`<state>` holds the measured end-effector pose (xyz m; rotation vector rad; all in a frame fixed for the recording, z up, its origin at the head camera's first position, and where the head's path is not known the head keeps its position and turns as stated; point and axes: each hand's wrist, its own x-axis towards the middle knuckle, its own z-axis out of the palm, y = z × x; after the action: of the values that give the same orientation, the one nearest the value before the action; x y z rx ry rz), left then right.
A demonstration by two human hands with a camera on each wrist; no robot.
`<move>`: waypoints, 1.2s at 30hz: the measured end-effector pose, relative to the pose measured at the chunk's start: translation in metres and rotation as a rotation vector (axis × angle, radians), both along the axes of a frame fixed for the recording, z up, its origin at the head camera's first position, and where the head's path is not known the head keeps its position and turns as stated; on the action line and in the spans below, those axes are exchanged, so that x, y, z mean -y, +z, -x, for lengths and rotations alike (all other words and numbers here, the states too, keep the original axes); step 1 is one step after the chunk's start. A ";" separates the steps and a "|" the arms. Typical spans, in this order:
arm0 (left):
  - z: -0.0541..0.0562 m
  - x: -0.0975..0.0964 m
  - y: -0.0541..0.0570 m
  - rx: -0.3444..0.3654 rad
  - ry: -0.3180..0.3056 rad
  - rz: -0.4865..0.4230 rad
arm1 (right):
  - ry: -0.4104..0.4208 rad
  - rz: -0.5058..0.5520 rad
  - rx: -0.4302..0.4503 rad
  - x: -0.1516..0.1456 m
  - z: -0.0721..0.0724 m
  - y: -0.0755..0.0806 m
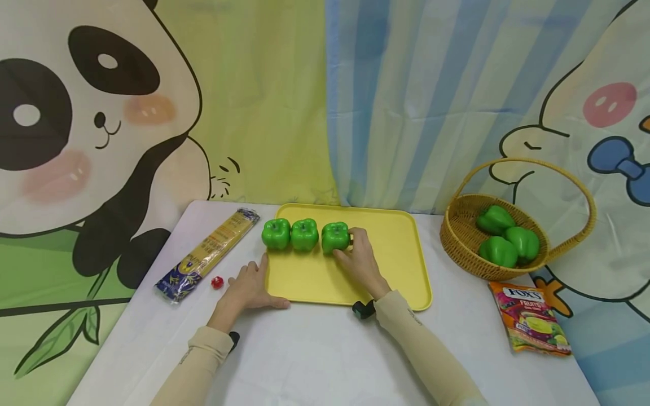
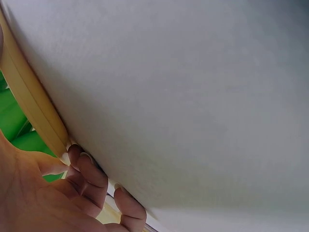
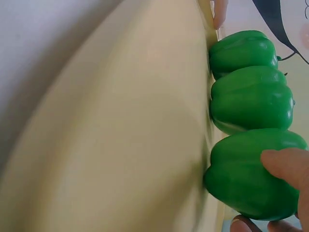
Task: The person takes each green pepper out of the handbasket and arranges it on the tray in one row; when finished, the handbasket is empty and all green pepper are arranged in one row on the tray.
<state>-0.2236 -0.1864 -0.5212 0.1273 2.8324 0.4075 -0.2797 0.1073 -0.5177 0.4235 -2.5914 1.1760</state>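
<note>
Green bell peppers (image 1: 304, 235): three lined rightward from yellow rectangular tray's (image 1: 386, 270) left edge, rightmost pepper (image 1: 333, 238) pinched in right hand (image 1: 363, 262), with left hand (image 1: 251, 286) spread round near-left corner; three more peppers (image 1: 500, 252) in tan wicker basket (image 1: 463, 254).

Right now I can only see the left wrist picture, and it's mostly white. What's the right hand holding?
Observer: The right hand is holding a green pepper.
Operator: Ooh! My picture just cuts off at the side. What's way over on the right of the table?
Observer: A basket with three green peppers showing inside it.
Operator: And is there anything tiny that I can't see?
Observer: Yes, a small red thing lies between the left hand and a long packet.
</note>
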 end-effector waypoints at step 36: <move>0.000 0.001 0.000 -0.018 -0.007 0.009 | -0.015 -0.070 0.074 0.009 0.002 0.011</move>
<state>-0.2233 -0.1872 -0.5215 0.1404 2.8499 0.3943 -0.2820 0.0979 -0.5071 0.3811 -2.7000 1.1192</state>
